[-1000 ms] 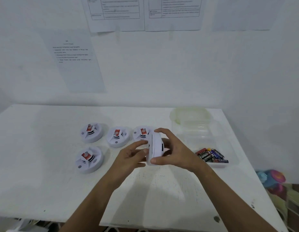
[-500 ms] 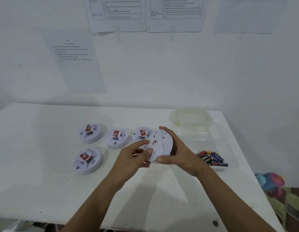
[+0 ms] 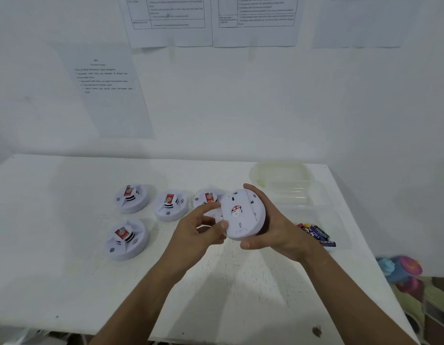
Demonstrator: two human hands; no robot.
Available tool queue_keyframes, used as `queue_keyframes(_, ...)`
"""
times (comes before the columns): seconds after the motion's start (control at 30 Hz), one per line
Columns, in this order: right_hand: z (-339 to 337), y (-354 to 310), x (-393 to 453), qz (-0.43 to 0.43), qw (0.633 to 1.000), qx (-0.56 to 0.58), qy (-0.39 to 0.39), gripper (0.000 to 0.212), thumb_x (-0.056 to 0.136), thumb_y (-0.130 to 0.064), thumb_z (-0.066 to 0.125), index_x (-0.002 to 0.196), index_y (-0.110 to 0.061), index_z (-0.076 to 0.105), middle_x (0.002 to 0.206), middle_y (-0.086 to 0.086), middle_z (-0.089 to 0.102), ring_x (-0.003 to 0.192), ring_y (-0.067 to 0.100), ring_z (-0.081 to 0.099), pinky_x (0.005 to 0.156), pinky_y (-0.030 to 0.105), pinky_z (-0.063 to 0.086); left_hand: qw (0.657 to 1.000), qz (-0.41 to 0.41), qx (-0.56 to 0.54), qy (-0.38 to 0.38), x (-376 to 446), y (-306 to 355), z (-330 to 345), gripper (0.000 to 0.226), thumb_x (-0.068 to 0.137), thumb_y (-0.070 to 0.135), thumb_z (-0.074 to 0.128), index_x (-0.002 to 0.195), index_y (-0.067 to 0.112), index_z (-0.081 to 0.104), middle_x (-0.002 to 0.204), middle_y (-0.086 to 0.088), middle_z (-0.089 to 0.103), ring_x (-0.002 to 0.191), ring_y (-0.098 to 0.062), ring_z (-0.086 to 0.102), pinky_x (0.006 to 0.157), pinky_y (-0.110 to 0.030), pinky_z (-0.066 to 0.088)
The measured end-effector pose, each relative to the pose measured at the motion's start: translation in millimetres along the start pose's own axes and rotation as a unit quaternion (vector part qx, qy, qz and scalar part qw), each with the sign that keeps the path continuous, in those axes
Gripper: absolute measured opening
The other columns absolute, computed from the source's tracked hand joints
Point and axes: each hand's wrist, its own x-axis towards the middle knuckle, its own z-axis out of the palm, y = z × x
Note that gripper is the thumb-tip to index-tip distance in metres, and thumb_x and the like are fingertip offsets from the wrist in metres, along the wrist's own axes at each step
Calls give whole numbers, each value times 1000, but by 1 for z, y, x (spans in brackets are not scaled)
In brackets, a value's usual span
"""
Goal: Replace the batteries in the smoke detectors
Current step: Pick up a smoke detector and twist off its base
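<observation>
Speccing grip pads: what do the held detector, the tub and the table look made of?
Detector, held in the right hand: white moulded plastic, matte, with slots and seams on its back. Tub: clear, faintly green plastic, likely thin; the table shows through its walls. Table: white painted top, matte, scuffed and speckled; the core under it cannot be told.

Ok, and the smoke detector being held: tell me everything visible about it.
The held smoke detector is a round white disc, plastic by the look, lifted above the table and tilted so its flat back faces the camera. The back shows small slots and a red-and-white sticker near the centre. The right hand cups its far rim; the left hand has fingertips on its near edge.
</observation>
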Motion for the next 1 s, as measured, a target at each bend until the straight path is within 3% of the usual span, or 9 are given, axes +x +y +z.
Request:
queue_keyframes(0.2,-2,-1,-2,14,1000,4,0,96,66,9,75,141,-31,30,139,-2,44,128,23,46,84,34,54,996,-43,-69,-24,0,2,-2,41,90,23,66,129,31,55,99,-10,67,81,-27,70,76,-41,59)
queue_keyframes(0.3,-3,-3,-3,10,999,7,-35,94,69,14,70,144,-28,31,142,0,44,129,23,48,88,37,53,996,-40,-66,-49,2,7,-7,35,93,21,62,125,33,59,102,-8,70,87,-28,70,79,-42,59)
queue_keyframes(0.5,-4,-10,-4,16,996,-81,-26,94,70,11,78,143,-32,37,139,-6,49,127,16,50,94,44,55,998,-6,-51,-28,2,8,-8,37,90,21,65,125,32,61,100,-7,73,90,-27,70,79,-39,60)
queue_keyframes(0.7,-2,-10,-7,22,983,-184,-1,99,66,-7,89,140,-41,33,136,-16,46,126,10,47,91,34,57,999,-15,-39,-34,3,6,-13,35,91,19,63,126,22,60,101,-5,74,91,-29,69,74,-37,59)
queue_keyframes(1.0,0,-11,-11,8,986,-166,34,100,66,-8,89,142,-44,35,138,-18,47,124,9,50,86,35,59,996,-28,-73,-48,5,4,-11,36,96,15,56,132,20,56,111,-7,72,99,-28,70,84,-43,58)
